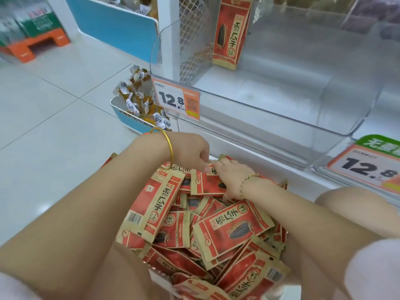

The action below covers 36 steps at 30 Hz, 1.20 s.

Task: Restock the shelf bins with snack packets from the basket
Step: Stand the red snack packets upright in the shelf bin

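A heap of red and tan sunflower-seed packets (pixel 229 230) fills the basket in front of me; only a white piece of its rim (pixel 161 276) shows. Both hands reach into the far end of the heap. My left hand (pixel 190 152), with a gold bangle on the wrist, curls its fingers on a packet (pixel 207 185) at the top of the pile. My right hand (pixel 232 178) grips the same packet from the right, its fingertips hidden among the packets. Above stands a clear plastic shelf bin (pixel 281 100) with one packet (pixel 232 31) upright at its back left.
A 12.8 price tag (pixel 176 98) hangs on the bin's front left corner, and another price tag (pixel 368 167) sits at the right. A blue-and-white tub (pixel 127 120) of yellow wrapped snacks stands on the tiled floor at left. An orange pallet (pixel 39 46) lies far left.
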{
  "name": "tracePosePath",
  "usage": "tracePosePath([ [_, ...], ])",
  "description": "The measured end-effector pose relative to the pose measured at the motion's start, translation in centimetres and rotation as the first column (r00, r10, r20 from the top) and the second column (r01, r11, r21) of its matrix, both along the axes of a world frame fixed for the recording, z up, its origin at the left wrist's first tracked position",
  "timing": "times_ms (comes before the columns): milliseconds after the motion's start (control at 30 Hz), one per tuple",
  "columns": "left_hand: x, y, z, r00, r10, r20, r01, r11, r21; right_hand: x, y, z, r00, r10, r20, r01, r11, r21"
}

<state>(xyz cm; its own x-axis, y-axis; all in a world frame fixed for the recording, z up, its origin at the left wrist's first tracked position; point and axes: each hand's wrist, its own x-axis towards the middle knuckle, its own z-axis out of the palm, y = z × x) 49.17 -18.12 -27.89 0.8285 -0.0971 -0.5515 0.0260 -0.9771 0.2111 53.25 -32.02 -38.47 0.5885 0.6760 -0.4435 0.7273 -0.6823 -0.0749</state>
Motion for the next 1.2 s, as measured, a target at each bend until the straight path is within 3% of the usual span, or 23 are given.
tracePosePath([
  [167, -1.6, 0.8, 2.7, 0.99, 0.132, -0.057, -0.131, 0.991, 0.02, -1.8, -1.9, 5.6, 1.0, -0.022, 0.017, 0.017, 0.964, 0.264],
  [267, -2.1, 0.6, 3.8, 0.978, 0.206, -0.029, -0.208, 0.976, -0.062, -3.4, -2.1, 7.9, 0.998, -0.032, 0.055, 0.012, 0.942, 0.335],
  [333, -2.4, 0.4, 4.6, 0.957, 0.289, 0.025, -0.28, 0.943, -0.181, -4.2, -2.1, 9.2, 0.996, -0.093, -0.017, 0.092, 0.914, 0.395],
  [467, -2.8, 1.2, 7.2, 0.89, 0.452, 0.068, -0.324, 0.73, -0.602, -5.1, -2.8, 13.6, 0.891, -0.166, -0.422, 0.379, 0.783, 0.493],
  [567, -2.7, 2.1, 8.9, 0.839, 0.535, 0.099, -0.291, 0.595, -0.75, -4.7, -3.2, 16.3, 0.649, 0.066, -0.758, 0.572, 0.614, 0.544],
  [633, -2.1, 2.0, 9.5, 0.771, 0.631, 0.092, -0.28, 0.466, -0.839, -3.2, -3.4, 17.6, 0.529, 0.116, -0.841, 0.699, 0.502, 0.509],
  [733, -0.3, 1.8, 9.6, 0.593, 0.804, 0.051, -0.204, 0.211, -0.956, 1.1, -3.0, 19.4, 0.448, 0.074, -0.891, 0.831, 0.335, 0.445],
  [767, 0.6, 1.8, 9.1, 0.517, 0.849, 0.11, -0.171, 0.228, -0.959, 3.0, -2.6, 19.8, 0.421, 0.044, -0.906, 0.871, 0.261, 0.417],
  [800, 1.5, 2.1, 8.5, 0.443, 0.857, 0.265, -0.156, 0.365, -0.918, 4.9, -2.0, 19.9, 0.411, -0.003, -0.911, 0.897, 0.178, 0.404],
  [833, 2.4, 2.3, 7.7, 0.4, 0.788, 0.468, -0.159, 0.562, -0.812, 6.9, -1.2, 19.6, 0.426, -0.069, -0.902, 0.903, 0.094, 0.419],
  [867, 3.0, 2.5, 6.9, 0.409, 0.652, 0.638, -0.161, 0.74, -0.653, 8.4, -0.2, 19.3, 0.457, -0.151, -0.876, 0.888, 0.032, 0.458],
  [933, 3.8, 2.5, 5.4, 0.54, 0.341, 0.769, -0.134, 0.937, -0.322, 11.6, 2.0, 17.5, 0.54, -0.332, -0.774, 0.816, -0.02, 0.578],
  [1033, 4.5, 2.3, 4.1, 0.662, 0.132, 0.738, -0.127, 0.99, -0.064, 15.2, 5.0, 15.1, 0.662, -0.486, -0.57, 0.661, 0.02, 0.75],
  [1133, 4.7, 2.2, 3.5, 0.704, 0.074, 0.706, -0.131, 0.991, 0.027, 17.2, 7.1, 14.1, 0.754, -0.526, -0.394, 0.521, 0.113, 0.846],
  [1200, 4.9, 2.4, 3.2, 0.731, 0.067, 0.679, -0.134, 0.99, 0.046, 18.1, 7.9, 13.4, 0.763, -0.572, -0.301, 0.483, 0.197, 0.853],
])
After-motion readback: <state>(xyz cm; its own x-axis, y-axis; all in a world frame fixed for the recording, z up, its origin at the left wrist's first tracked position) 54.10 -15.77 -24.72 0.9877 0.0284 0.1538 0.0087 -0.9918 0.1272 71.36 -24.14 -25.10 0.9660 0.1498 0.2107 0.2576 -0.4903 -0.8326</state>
